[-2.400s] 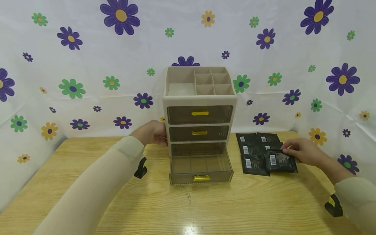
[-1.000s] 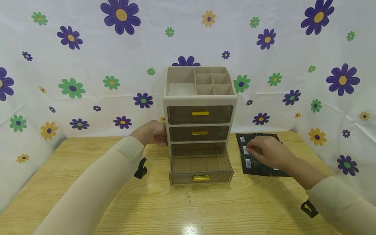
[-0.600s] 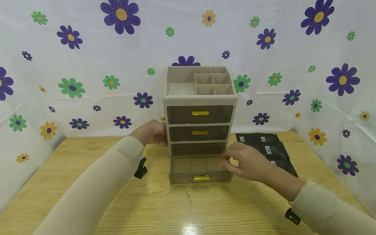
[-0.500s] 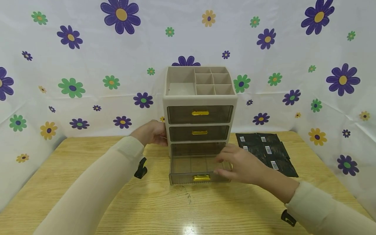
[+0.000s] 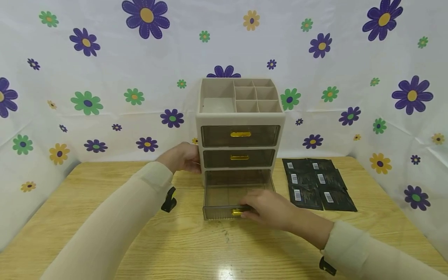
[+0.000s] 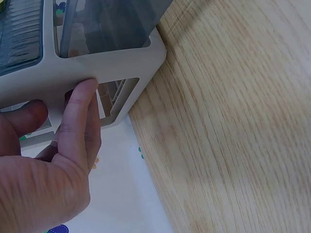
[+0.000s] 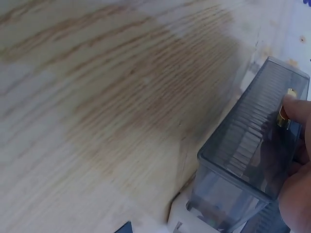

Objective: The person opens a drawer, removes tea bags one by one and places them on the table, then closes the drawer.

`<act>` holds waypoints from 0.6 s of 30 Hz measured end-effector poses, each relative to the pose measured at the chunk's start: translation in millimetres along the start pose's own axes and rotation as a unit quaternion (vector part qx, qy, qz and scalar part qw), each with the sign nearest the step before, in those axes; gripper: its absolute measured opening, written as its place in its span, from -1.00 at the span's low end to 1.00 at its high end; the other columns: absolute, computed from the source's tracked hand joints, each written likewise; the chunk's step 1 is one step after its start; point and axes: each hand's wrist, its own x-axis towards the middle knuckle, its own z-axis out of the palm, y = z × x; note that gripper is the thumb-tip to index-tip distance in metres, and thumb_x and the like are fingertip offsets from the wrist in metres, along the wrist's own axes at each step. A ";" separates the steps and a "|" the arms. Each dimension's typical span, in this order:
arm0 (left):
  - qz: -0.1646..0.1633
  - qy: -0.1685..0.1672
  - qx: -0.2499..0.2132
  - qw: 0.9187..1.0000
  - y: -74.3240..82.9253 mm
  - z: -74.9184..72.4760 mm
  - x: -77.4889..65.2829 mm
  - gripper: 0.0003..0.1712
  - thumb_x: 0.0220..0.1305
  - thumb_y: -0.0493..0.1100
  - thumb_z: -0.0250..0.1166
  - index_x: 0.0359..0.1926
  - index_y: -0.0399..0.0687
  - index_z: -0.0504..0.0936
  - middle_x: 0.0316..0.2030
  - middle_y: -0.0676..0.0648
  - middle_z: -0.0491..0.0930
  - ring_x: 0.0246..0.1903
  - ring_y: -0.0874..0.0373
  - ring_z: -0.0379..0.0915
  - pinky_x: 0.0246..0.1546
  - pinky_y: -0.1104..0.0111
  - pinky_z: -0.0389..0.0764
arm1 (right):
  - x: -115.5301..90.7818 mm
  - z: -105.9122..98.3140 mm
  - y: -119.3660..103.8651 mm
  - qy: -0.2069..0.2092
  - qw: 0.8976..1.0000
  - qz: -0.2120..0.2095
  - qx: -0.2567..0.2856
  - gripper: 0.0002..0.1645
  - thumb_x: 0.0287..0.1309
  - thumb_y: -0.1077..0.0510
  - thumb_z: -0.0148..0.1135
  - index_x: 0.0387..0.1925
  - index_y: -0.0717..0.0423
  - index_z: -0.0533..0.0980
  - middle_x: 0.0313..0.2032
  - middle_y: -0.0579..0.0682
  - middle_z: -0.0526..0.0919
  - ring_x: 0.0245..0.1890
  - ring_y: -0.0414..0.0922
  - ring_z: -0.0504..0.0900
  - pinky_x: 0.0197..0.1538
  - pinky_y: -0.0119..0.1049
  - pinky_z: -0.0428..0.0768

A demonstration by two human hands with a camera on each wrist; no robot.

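A beige drawer organizer (image 5: pixel 241 119) stands mid-table, its bottom smoky clear drawer (image 5: pixel 217 212) pulled out and two upper drawers closed. My left hand (image 5: pixel 183 157) holds the organizer's left side; in the left wrist view its thumb and fingers grip a strut of the side frame (image 6: pixel 77 70). My right hand (image 5: pixel 269 209) pinches the bottom drawer's front panel. Its thumb touches the gold handle (image 7: pixel 282 116), seen in the right wrist view, while its fingers reach over the panel's top edge. The visible part of the drawer's inside holds nothing.
Several black packets (image 5: pixel 306 198) with white barcode labels lie in two columns on the wooden table (image 5: pixel 196 249), right of the organizer. Open compartments (image 5: pixel 218 105) form the organizer's top. A flowered cloth (image 5: pixel 115 77) hangs behind and at the sides.
My right hand let go of a packet at the right, then moved left to the bottom drawer and took hold of its front. My left hand stayed on the organizer's side.
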 end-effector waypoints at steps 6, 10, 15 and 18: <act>0.000 -0.008 -0.006 1.000 1.0 0.7 -0.1 -0.71 0.25 -0.31 0.09 -0.02 -0.31 0.49 -0.13 -0.26 0.57 -0.33 -0.01 0.55 -0.34 0.24 0.64 | -2.2 4.0 -1.1 0.013 0.999 -0.017 -0.046 -0.73 0.14 0.03 0.20 -0.16 0.08 0.51 -0.30 -0.13 0.56 -0.33 -0.27 0.50 -0.29 -0.39 0.57; -0.002 -0.011 -0.002 1.000 1.5 1.0 -1.0 -0.70 0.26 -0.31 0.08 0.00 -0.32 0.49 -0.10 -0.27 0.56 -0.33 0.00 0.55 -0.35 0.24 0.64 | -1.8 5.5 -2.4 0.027 0.994 -0.036 -0.099 -0.72 0.15 0.02 0.19 -0.17 0.09 0.50 -0.32 -0.11 0.55 -0.33 -0.24 0.52 -0.26 -0.37 0.58; -0.001 -0.016 0.003 1.000 1.8 0.5 -1.0 -0.69 0.27 -0.31 0.05 0.01 -0.33 0.47 -0.18 -0.24 0.58 -0.35 0.02 0.55 -0.37 0.26 0.64 | 0.1 7.0 -1.3 0.040 0.990 -0.040 -0.130 -0.73 0.15 0.03 0.19 -0.20 0.11 0.50 -0.34 -0.10 0.56 -0.33 -0.22 0.52 -0.26 -0.36 0.59; 0.001 -0.017 0.003 1.000 2.1 0.5 -0.9 -0.69 0.27 -0.31 0.06 0.02 -0.34 0.46 -0.15 -0.26 0.57 -0.34 0.01 0.55 -0.35 0.26 0.64 | 0.8 6.7 -0.6 0.039 0.991 -0.032 -0.128 -0.75 0.15 0.04 0.19 -0.20 0.11 0.50 -0.34 -0.11 0.55 -0.32 -0.23 0.51 -0.26 -0.37 0.58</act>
